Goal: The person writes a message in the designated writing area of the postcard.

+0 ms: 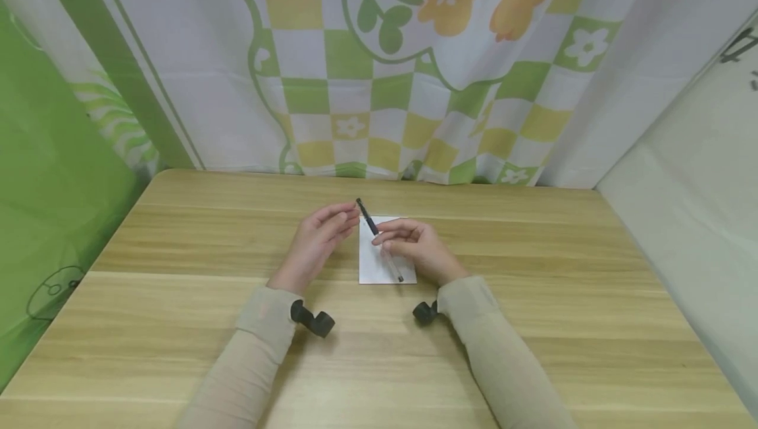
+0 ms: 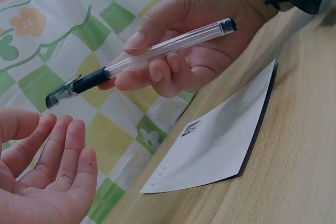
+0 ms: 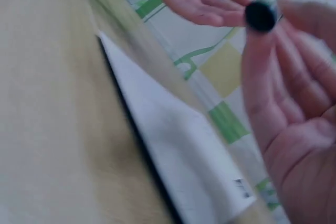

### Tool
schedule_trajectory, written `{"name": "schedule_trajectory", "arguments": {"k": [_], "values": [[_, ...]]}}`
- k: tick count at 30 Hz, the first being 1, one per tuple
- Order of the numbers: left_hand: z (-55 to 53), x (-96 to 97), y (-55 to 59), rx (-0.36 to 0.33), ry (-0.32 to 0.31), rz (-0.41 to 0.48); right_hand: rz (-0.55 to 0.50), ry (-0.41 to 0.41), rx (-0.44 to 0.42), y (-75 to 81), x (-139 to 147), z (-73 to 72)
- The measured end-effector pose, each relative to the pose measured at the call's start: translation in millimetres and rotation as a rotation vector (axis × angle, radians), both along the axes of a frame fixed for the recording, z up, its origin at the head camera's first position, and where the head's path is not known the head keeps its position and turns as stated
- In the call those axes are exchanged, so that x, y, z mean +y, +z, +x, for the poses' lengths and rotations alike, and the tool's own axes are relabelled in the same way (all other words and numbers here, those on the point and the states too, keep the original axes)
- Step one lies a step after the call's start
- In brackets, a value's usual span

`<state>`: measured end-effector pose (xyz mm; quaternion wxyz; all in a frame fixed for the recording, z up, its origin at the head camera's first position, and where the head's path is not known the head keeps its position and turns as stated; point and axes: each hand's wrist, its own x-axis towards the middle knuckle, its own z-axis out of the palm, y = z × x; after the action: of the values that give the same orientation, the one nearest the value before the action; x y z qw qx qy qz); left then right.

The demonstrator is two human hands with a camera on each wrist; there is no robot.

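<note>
My right hand (image 1: 417, 245) pinches a clear-barrelled pen (image 2: 168, 45) between thumb and fingers, above the table. The pen's black cap (image 2: 63, 94) points away toward my left hand (image 1: 322, 235). That left hand is held up beside the cap with its fingers loosely extended and nothing in its grasp; in the left wrist view its fingertips (image 2: 76, 127) are just below the cap. Beneath the pen lies a white notepad (image 1: 373, 264) with a dark edge and a small printed picture near one corner. From the right wrist view, the pen's dark end (image 3: 260, 16) faces the camera.
The wood-grain table (image 1: 177, 238) spreads around the hands. A patterned curtain (image 1: 414, 100) hangs behind its far edge, with green fabric (image 1: 53, 185) on the left and a pale wall (image 1: 699, 166) on the right. Black wrist cameras (image 1: 320, 324) sit on both sleeves.
</note>
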<state>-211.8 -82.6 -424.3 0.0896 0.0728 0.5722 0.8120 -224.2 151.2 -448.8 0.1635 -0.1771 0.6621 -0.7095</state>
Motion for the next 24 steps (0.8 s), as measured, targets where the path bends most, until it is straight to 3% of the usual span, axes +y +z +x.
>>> {"name": "schedule_trajectory", "arguments": {"k": [6, 11, 18, 24], "values": [[-0.6, -2.1, -0.7, -0.02, 0.012, -0.044, 0.197, -0.113, -0.015, 15.6, 4, -3.6], [-3.2, -3.7, -2.6, -0.014, 0.034, -0.114, 0.381, -0.189, 0.032, 30.1, 7, -5.4], [-5.6, -7.0, -4.7, -0.008, 0.079, -0.247, 0.572, -0.233, 0.123, 47.4, 16, -5.1], [-7.9, -13.5, -1.8, -0.029, 0.125, -0.309, 0.737, -0.249, 0.16, 53.4, 22, -5.8]]}}
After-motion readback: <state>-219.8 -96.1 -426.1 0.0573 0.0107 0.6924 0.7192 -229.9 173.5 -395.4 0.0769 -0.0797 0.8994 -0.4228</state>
